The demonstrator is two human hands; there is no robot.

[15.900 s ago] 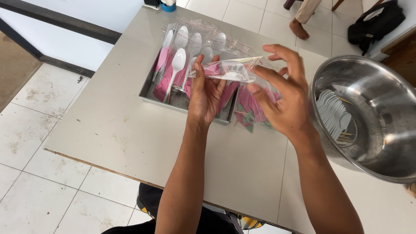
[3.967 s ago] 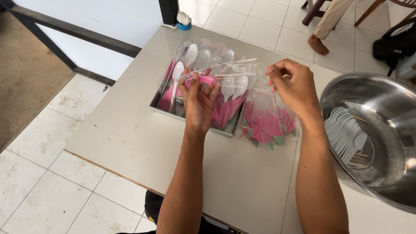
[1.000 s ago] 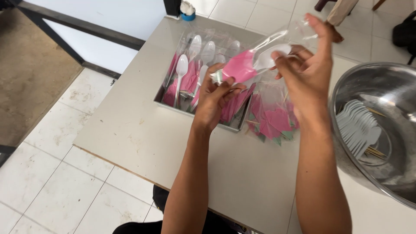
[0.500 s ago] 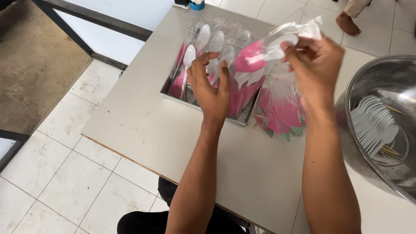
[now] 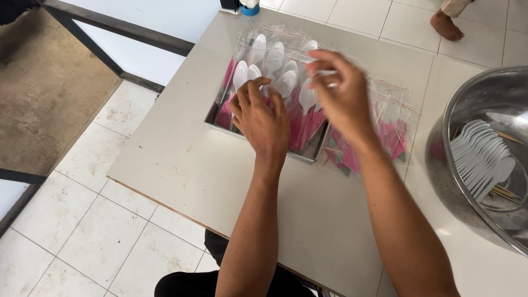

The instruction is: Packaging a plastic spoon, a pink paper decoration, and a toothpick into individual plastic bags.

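The clear packet of white spoon and pink napkin, lifted half a second ago, is now laid among the packets [image 5: 275, 66] in the far metal tray [image 5: 308, 157], where the left hand [image 5: 263, 116] rests with fingers curled on them and the right hand [image 5: 336, 94] hovers loosely open, its grip empty.

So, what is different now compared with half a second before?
The right hand has come down from its raised position to just above the metal tray; the clear packet with a spoon and pink napkin it held up is no longer raised, seemingly laid among the packed spoons. The left hand now rests on those packets. Tray, steel bowl and loose packets stayed put.
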